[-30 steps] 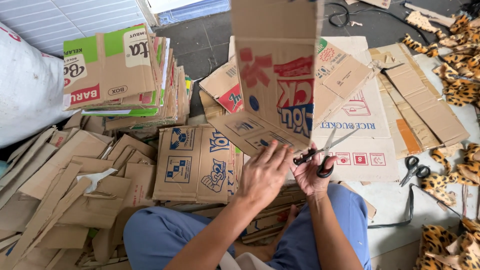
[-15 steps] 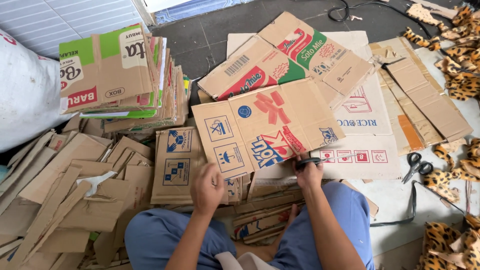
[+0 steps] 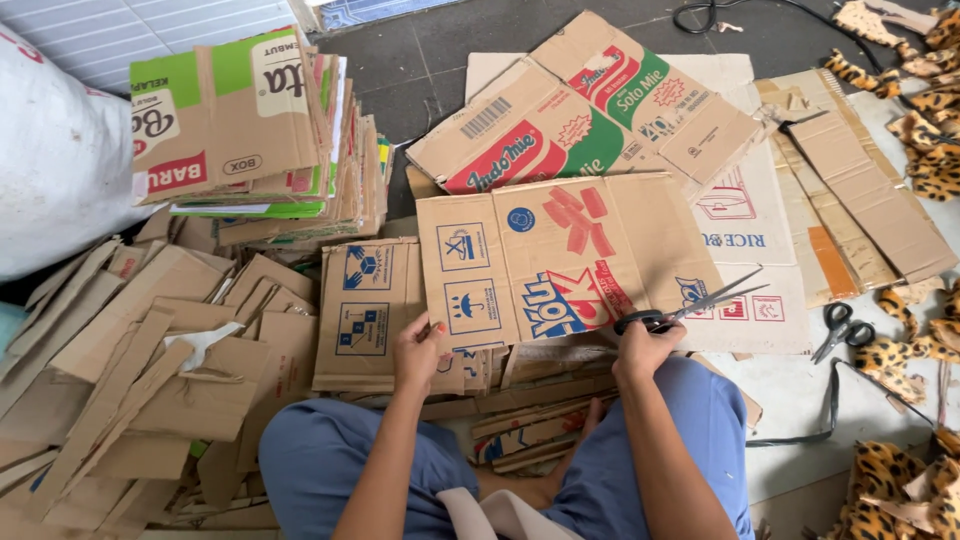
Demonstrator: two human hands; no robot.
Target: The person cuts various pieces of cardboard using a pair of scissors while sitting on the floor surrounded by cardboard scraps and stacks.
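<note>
head view: the left hand (image 3: 418,352) pinches the near left edge of a flattened box (image 3: 560,262), thumb on top, fingers curled under. the box lies flat, printed side up, just beyond the person's knees, overlapping a bigger flattened box (image 3: 590,110) farther off. the right hand (image 3: 640,345) is closed around the handles of scissors (image 3: 690,305), whose blades stand open, pointing right and far over the box's near right edge. 1 more pair of scissors (image 3: 838,328) lies on the floor to the right, well apart. a stack of cardboard (image 3: 250,130) stands far left, loose strips (image 3: 150,380) near left. leopard-print cloth (image 3: 925,60) lies far right.
</note>
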